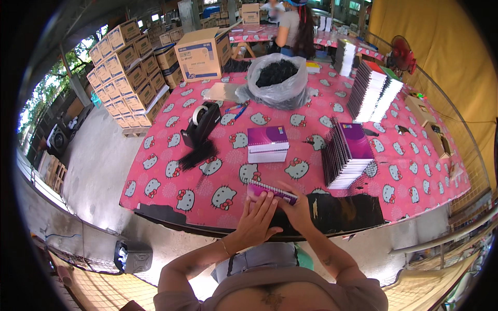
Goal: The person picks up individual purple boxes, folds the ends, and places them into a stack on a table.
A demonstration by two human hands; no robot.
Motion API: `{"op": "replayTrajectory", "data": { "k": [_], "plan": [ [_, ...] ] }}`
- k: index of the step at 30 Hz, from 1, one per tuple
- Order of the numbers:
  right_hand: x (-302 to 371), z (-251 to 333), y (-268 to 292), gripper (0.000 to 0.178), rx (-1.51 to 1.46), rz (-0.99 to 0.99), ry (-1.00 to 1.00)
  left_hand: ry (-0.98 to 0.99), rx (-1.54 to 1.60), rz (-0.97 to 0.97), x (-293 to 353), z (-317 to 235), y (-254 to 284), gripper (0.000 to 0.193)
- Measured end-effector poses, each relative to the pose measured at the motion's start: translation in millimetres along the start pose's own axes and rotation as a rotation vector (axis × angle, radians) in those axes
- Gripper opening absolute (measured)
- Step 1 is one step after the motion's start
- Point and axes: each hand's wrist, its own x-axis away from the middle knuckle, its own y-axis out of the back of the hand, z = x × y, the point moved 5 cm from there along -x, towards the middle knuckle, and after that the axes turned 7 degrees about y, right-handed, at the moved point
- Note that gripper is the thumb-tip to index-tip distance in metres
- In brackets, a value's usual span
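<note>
A purple spiral notebook (pixel 255 188) lies near the front edge of the table, its coil along the far side. My left hand (pixel 258 217) rests on the cover with fingers stretched out and the thumb apart. At the notebook's right end, my right hand (pixel 296 210) grips its edge, the fingers partly hidden behind it. Just beyond is a short stack of purple notebooks (pixel 267 137). To the right stands a taller stack of purple spiral notebooks (pixel 355 141).
A black tape dispenser (pixel 203 124) stands left beside loose black coils (pixel 199 154). Farther back are blue pens (pixel 240 111), a plastic bag of black coils (pixel 277 96), a carton (pixel 203 56) and tall notebook stacks (pixel 369 90). Another person (pixel 295 31) stands at the back.
</note>
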Motion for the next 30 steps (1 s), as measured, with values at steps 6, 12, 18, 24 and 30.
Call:
{"op": "replayTrajectory", "data": {
  "k": [6, 12, 18, 24, 30],
  "plan": [
    [-8.8, -40.2, 9.8, 0.031, 0.273, 0.196, 0.058, 0.038, 0.094, 0.225, -42.0, 40.1, 5.7, 0.046],
    [0.1, -56.6, 12.5, 0.029, 0.155, 0.192, -0.084, -0.048, -0.072, 0.083, -35.2, 19.1, -2.4, 0.06],
    [2.7, -55.7, 7.1, 0.029, 0.085, 0.153, -0.036, -0.017, 0.023, 0.071, -3.8, 4.6, -20.1, 0.086],
    [-3.5, -42.5, 12.7, 0.029, 0.284, 0.098, -0.001, -0.077, 0.041, 0.207, 18.5, -0.8, -39.9, 0.086],
    [-6.0, -77.5, 25.6, 0.029, 0.188, 0.152, -0.039, -0.073, -0.065, 0.124, -31.1, -4.9, -15.9, 0.083]
  ]
}}
